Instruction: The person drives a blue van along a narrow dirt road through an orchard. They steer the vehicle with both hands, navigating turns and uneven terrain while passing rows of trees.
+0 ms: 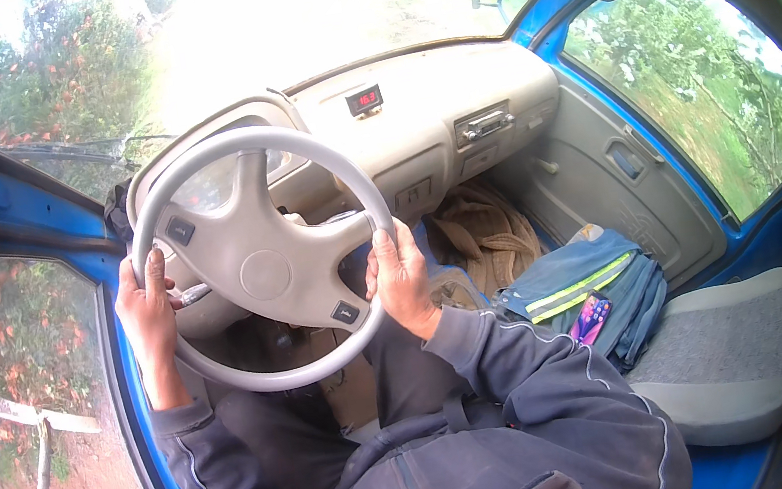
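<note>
Keep the left hand (147, 316) and right hand (400, 278), fingers wrapped around opposite sides of the grey steering wheel (264, 258), gripping its rim firmly and evenly.

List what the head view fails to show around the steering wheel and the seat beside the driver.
- Gauges behind the steering wheel: blocked by its rim and spokes.
- Pedals and feet: hidden under the wheel and the person's legs.
- Left hand and right hand: palms hidden, wrapped round the rim.
- Phone on the folded blue jacket: screen too small to make out.
- Road ahead: washed out by glare in the windscreen.
</note>
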The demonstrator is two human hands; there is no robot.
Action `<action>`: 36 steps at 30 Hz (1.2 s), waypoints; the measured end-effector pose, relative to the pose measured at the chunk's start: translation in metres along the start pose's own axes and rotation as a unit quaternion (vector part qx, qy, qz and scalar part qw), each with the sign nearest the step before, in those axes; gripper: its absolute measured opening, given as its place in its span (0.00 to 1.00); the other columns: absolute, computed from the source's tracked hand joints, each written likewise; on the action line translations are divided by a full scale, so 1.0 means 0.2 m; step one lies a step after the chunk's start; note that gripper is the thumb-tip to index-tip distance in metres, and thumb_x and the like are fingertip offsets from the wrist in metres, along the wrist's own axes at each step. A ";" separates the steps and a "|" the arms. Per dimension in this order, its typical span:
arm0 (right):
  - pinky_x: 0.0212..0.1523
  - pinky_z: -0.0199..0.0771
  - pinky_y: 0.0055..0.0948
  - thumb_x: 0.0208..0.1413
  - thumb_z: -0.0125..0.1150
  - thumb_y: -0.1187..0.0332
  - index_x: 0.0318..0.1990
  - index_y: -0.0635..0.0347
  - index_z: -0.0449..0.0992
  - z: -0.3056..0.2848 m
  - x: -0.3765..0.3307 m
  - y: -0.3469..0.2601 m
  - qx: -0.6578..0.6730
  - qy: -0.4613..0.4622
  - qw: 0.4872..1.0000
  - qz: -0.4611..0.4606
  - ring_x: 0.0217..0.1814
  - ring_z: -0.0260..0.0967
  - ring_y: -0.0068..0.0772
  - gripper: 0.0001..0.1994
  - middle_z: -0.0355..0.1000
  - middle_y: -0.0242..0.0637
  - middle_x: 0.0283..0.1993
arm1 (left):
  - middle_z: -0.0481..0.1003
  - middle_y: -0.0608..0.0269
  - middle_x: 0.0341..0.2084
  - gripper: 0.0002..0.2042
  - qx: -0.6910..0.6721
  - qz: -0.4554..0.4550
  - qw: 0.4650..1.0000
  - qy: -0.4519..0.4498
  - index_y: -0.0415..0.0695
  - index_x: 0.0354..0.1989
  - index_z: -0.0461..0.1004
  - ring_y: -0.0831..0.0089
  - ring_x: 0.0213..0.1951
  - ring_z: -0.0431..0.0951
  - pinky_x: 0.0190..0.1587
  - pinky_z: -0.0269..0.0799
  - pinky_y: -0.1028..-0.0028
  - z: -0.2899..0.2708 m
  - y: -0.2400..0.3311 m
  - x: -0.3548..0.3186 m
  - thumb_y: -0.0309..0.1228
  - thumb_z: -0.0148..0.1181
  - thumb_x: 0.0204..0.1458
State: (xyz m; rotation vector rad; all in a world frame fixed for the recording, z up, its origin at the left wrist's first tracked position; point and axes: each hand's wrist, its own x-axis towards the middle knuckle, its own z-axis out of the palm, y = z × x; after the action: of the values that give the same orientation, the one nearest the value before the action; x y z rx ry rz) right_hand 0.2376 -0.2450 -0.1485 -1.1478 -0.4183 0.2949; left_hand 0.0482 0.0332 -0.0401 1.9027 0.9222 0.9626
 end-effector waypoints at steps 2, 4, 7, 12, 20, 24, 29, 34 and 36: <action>0.21 0.74 0.26 0.83 0.49 0.57 0.68 0.60 0.66 0.00 -0.05 0.01 0.008 0.008 1.000 0.003 0.21 0.67 0.21 0.18 0.66 0.30 0.30 | 0.75 0.66 0.25 0.19 0.023 0.003 1.000 0.007 0.43 0.56 0.80 0.81 0.20 0.74 0.24 0.72 0.75 0.02 0.03 0.00 0.47 0.65 0.72; 0.24 0.78 0.29 0.83 0.49 0.58 0.68 0.59 0.64 0.00 -0.09 0.04 0.033 -0.002 0.999 0.018 0.24 0.70 0.25 0.18 0.67 0.32 0.31 | 0.75 0.66 0.24 0.20 0.042 0.026 0.999 0.005 0.45 0.58 0.80 0.80 0.21 0.73 0.24 0.70 0.73 0.01 0.02 0.04 0.49 0.65 0.72; 0.29 0.79 0.29 0.82 0.52 0.58 0.73 0.60 0.61 0.01 -0.14 0.09 0.065 -0.033 0.997 0.025 0.27 0.72 0.24 0.22 0.69 0.32 0.33 | 0.75 0.67 0.23 0.20 0.089 0.031 0.995 -0.003 0.47 0.58 0.80 0.80 0.24 0.72 0.27 0.70 0.72 -0.03 0.12 0.07 0.50 0.65 0.72; 0.37 0.84 0.32 0.80 0.54 0.62 0.63 0.63 0.65 -0.04 -0.25 0.12 0.080 -0.065 0.993 0.061 0.32 0.80 0.32 0.15 0.75 0.38 0.36 | 0.85 0.48 0.33 0.23 0.170 0.108 0.978 -0.062 0.44 0.60 0.80 0.58 0.37 0.87 0.45 0.79 0.62 0.01 0.16 0.27 0.51 0.64 0.71; 0.50 0.79 0.29 0.80 0.54 0.59 0.73 0.66 0.65 -0.10 0.29 -0.19 -0.071 -0.092 0.990 -0.079 0.48 0.76 0.26 0.24 0.79 0.38 0.49 | 0.84 0.42 0.37 0.27 0.188 0.172 0.957 -0.139 0.41 0.55 0.83 0.47 0.43 0.86 0.49 0.78 0.56 0.06 0.30 0.39 0.57 0.63 0.69; 0.40 0.80 0.27 0.78 0.62 0.57 0.66 0.71 0.73 0.09 0.52 -0.37 -0.178 -0.136 0.974 0.019 0.38 0.78 0.27 0.24 0.80 0.36 0.44 | 0.84 0.51 0.37 0.26 0.210 0.178 0.948 -0.160 0.40 0.56 0.83 0.60 0.43 0.85 0.51 0.78 0.61 0.10 0.34 0.42 0.53 0.66 0.69; 0.25 0.71 0.33 0.77 0.62 0.52 0.48 0.65 0.84 0.14 0.54 -0.35 -0.310 -0.093 0.941 -0.100 0.23 0.69 0.23 0.20 0.77 0.30 0.28 | 0.85 0.43 0.41 0.27 0.231 0.203 0.946 -0.100 0.42 0.54 0.84 0.47 0.48 0.86 0.52 0.78 0.55 0.08 0.26 0.38 0.57 0.64 0.67; 0.23 0.65 0.26 0.80 0.59 0.58 0.51 0.61 0.84 0.13 0.58 -0.24 -0.280 -0.123 0.948 -0.085 0.23 0.65 0.17 0.15 0.72 0.24 0.27 | 0.84 0.51 0.36 0.24 0.269 0.188 0.936 -0.126 0.50 0.52 0.86 0.54 0.44 0.85 0.48 0.79 0.55 0.01 0.03 0.47 0.58 0.60 0.70; 0.20 0.61 0.24 0.81 0.58 0.57 0.51 0.60 0.82 0.04 0.63 -0.17 -0.183 -0.117 0.974 -0.073 0.20 0.61 0.15 0.15 0.67 0.22 0.25 | 0.81 0.54 0.30 0.24 0.145 0.160 0.968 -0.126 0.52 0.50 0.87 0.59 0.38 0.83 0.44 0.78 0.60 0.06 0.08 0.42 0.60 0.61 0.69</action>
State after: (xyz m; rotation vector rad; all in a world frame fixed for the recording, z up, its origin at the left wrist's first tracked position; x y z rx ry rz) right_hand 0.3465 -0.1972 -0.0931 -1.4389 -0.7844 0.2299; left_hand 0.0990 0.0934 -0.0068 2.4130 0.6436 0.7686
